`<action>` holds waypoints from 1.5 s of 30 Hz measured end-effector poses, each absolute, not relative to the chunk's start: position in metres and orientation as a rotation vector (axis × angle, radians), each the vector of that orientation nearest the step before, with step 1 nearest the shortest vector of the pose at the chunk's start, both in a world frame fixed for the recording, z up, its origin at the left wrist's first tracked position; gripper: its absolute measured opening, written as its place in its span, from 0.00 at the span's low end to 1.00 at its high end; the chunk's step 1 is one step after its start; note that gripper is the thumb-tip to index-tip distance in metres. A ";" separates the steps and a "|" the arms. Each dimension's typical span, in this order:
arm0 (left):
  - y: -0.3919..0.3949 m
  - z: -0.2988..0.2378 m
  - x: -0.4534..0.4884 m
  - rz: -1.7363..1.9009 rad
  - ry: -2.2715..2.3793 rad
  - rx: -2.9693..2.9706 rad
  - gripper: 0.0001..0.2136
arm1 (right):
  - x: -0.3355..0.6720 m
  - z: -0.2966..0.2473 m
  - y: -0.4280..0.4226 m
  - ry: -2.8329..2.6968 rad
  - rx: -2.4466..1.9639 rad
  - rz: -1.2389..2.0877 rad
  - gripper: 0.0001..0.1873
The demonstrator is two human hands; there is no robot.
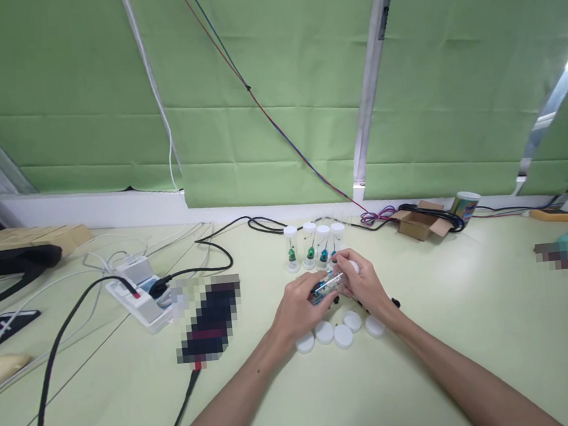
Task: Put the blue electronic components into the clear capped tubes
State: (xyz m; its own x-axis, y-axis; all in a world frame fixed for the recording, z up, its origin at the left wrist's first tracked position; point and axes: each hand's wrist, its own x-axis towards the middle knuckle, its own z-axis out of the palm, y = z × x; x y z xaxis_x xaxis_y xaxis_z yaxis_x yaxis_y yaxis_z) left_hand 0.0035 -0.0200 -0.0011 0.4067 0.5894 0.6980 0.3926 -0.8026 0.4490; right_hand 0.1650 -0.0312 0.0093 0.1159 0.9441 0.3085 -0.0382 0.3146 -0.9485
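A clear plastic tube [335, 280] lies tilted between my two hands, with something blue inside it. My left hand [299, 306] is wrapped round its lower left end. At the upper right end, my right hand [365, 281] has its fingers closed round the white cap [353, 267]; whether the cap is fully on cannot be made out. Just beyond stand several capped clear tubes [310, 245], upright in a row, holding small green or blue parts with thin dark stems. Below my hands several round white caps [343, 336] lie flat. Small dark pieces [396, 303] are partly hidden by my right hand.
To the left are a blurred dark phone-like object [211, 322] on a black cable and a white power strip [144, 300] with plugs. An open cardboard box [418, 225] and a small canister [465, 207] stand at the back right. Black cables run along the back.
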 end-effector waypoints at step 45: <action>-0.026 0.000 0.008 1.390 0.778 2.343 0.14 | 0.170 0.004 -0.030 -1.134 -1.104 0.848 0.14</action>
